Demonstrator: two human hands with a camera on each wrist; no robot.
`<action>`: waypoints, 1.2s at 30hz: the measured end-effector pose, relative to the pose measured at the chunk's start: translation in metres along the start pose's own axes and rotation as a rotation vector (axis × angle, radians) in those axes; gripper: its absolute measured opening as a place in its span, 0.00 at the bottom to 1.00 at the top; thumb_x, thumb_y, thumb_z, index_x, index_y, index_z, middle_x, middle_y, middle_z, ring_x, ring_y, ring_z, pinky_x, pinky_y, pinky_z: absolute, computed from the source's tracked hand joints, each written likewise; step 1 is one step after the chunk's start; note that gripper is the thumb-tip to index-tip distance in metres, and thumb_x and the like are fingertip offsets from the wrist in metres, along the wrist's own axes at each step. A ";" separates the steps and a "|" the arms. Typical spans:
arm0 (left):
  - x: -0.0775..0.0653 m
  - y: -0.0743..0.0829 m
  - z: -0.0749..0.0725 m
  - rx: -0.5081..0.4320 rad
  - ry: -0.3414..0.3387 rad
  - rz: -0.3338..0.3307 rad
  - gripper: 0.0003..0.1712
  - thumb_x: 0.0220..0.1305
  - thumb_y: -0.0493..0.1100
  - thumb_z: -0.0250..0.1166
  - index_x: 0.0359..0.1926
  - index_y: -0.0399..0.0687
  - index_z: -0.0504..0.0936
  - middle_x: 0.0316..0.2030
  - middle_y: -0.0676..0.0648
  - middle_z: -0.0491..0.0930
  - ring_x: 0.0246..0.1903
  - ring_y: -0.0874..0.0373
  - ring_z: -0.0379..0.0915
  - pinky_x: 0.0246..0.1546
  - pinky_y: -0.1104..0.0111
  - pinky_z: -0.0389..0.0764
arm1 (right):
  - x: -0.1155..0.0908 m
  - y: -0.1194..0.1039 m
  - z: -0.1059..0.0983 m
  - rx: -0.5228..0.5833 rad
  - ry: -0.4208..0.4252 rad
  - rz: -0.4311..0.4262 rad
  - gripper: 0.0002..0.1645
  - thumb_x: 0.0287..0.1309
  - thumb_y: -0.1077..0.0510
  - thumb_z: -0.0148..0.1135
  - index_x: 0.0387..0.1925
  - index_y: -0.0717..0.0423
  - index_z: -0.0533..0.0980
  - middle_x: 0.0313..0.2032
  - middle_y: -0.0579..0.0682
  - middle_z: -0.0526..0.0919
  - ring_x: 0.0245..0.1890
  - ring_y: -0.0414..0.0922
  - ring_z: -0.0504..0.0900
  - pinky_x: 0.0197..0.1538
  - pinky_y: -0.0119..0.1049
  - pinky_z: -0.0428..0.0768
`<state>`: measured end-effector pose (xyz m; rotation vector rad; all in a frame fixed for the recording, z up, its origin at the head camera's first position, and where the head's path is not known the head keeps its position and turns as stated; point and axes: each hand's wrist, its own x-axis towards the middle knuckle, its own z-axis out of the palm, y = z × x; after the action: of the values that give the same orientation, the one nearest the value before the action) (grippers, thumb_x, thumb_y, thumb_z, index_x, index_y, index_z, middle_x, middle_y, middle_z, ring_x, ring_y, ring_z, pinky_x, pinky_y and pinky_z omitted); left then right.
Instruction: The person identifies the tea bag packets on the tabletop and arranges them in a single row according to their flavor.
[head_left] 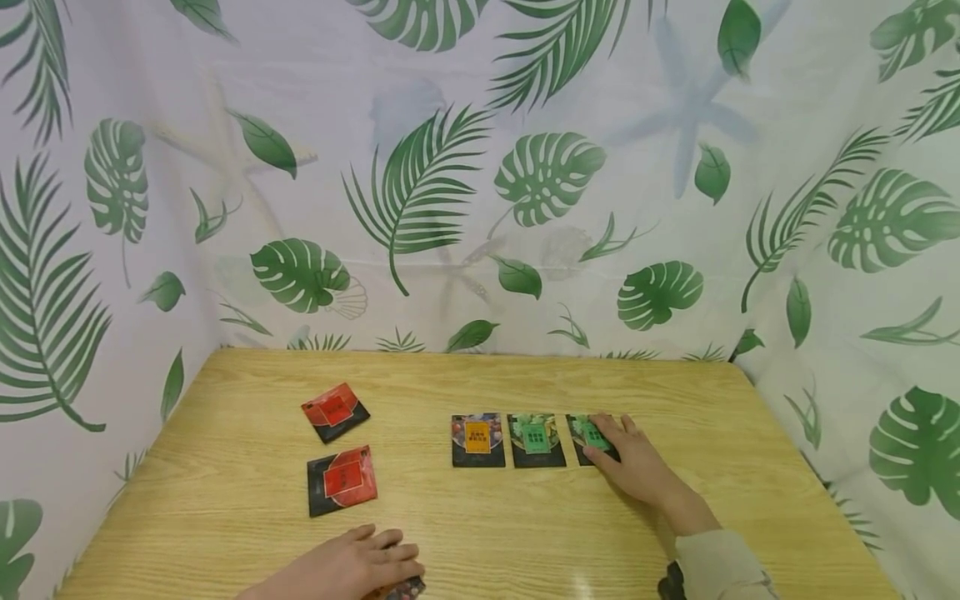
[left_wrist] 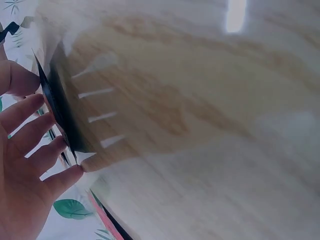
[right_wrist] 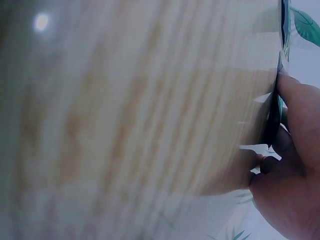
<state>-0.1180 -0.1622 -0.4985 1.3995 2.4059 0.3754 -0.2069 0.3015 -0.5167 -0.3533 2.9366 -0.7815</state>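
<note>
My left hand (head_left: 356, 564) is low at the front of the table, fingers spread over a dark patterned packet (head_left: 405, 589). In the left wrist view this packet (left_wrist: 59, 112) appears slightly raised along one side, between thumb and fingers. The hand covers most of its face. Toward the right, my right hand (head_left: 637, 468) grips a black packet with a green label (head_left: 583, 430) by its edges. Its thumb is at the near side and its fingers at the far side. To its left lie a matching green-label packet (head_left: 537, 439) and an orange-label packet (head_left: 477, 440), forming a row.
Two red-and-black packets (head_left: 335, 411) (head_left: 342, 481) lie apart on the left of the wooden table (head_left: 495, 517). A leaf-patterned cloth (head_left: 480, 192) hangs behind the table and along both sides. A small dark object (head_left: 670, 581) sits beside the right sleeve.
</note>
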 end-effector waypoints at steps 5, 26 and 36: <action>0.000 -0.001 0.000 0.013 0.010 -0.015 0.38 0.77 0.71 0.52 0.76 0.58 0.73 0.71 0.51 0.77 0.70 0.48 0.75 0.66 0.45 0.78 | 0.000 -0.001 0.000 0.003 0.002 -0.002 0.41 0.79 0.45 0.56 0.80 0.63 0.60 0.79 0.70 0.60 0.80 0.77 0.46 0.77 0.77 0.46; 0.014 -0.001 0.002 0.075 0.122 -0.142 0.40 0.79 0.71 0.49 0.76 0.52 0.73 0.73 0.46 0.75 0.71 0.43 0.74 0.66 0.38 0.76 | 0.000 0.000 0.000 0.008 0.001 0.004 0.41 0.79 0.44 0.56 0.80 0.62 0.60 0.79 0.69 0.59 0.80 0.77 0.46 0.77 0.77 0.46; 0.020 -0.001 -0.006 0.098 0.150 -0.182 0.42 0.76 0.74 0.51 0.77 0.55 0.71 0.77 0.42 0.69 0.75 0.41 0.67 0.71 0.36 0.70 | 0.000 -0.001 0.001 0.017 -0.006 0.007 0.41 0.79 0.44 0.56 0.81 0.62 0.60 0.79 0.69 0.58 0.80 0.76 0.45 0.77 0.76 0.45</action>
<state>-0.1304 -0.1453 -0.4959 1.2169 2.6810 0.3305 -0.2068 0.3006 -0.5170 -0.3438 2.9225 -0.8033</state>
